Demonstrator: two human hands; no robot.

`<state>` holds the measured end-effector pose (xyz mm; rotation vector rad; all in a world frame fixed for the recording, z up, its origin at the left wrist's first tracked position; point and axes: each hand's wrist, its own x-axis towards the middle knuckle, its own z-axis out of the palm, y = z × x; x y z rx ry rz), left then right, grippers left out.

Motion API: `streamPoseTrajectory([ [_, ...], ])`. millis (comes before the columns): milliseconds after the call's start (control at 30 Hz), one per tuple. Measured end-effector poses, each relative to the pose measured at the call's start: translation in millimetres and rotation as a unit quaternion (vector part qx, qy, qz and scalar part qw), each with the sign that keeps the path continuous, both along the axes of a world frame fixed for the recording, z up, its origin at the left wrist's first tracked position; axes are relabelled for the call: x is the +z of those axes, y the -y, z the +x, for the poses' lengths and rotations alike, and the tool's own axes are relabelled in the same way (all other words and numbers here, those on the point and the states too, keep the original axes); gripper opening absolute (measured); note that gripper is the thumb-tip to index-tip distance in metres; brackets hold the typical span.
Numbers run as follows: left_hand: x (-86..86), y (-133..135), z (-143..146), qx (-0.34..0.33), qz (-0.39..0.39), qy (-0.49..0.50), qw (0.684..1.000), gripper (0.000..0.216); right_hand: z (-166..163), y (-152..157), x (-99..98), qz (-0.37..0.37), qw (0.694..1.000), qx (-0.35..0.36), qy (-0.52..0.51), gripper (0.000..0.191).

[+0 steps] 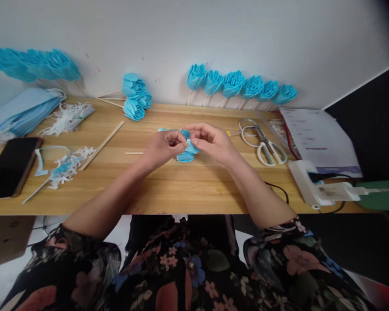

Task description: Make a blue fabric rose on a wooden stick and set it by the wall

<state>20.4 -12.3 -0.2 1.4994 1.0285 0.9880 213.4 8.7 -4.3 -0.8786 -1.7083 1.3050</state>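
Left hand (165, 147): narrow grip, thumb and forefinger pinched on a blue piece, apparently to steady its edge.
Right hand (215, 144): thumb against the same piece, forefinger arched above; whether this grip is closed on the far side cannot be told.
Blue piece (192, 147): between both hands, near the middle of the worktop (168, 194), presumably within equal reach of both.
Lower blue piece (185, 157): just below the fingertips.
Flower row (233, 84): blue heads on pale stems, leaning against the wall (162, 30), probably to keep the petals uncrushed.
White-handled scissors (263, 155): beyond the right hand, handles toward the person, perhaps for ready pickup.
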Motion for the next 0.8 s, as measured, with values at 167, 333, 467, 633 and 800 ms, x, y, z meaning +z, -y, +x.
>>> streamPoseTrajectory([
  [167, 0.8, 0.2, -0.4, -0.002, -0.002, 0.005, 1.000, 0.016, 2.7, -1.8, 1.1, -0.035, 0.999, -0.027, -0.019, 0.032],
  [333, 4.4, -1.0, -2.1, 0.038, -0.005, 0.034, 0.999, 0.017, 12.1, -4.7, 8.7, -0.067, 0.993, -0.074, -0.058, 0.028],
  [467, 4.6, -3.9, -3.8, 0.071, -0.002, 0.043, 0.997, 0.020, 14.7, -6.2, 9.6, -0.041, 0.995, -0.085, -0.019, 0.029],
  [633, 2.3, -5.8, -4.5, 0.079, 0.000, 0.056, 0.995, 0.022, 10.8, -8.2, 5.2, -0.034, 0.997, -0.075, -0.012, 0.031],
  [800, 2.5, -5.0, -4.0, 0.080, -0.011, 0.070, 0.994, 0.020, 7.5, -9.5, 1.8, -0.024, 0.997, -0.076, -0.023, 0.029],
])
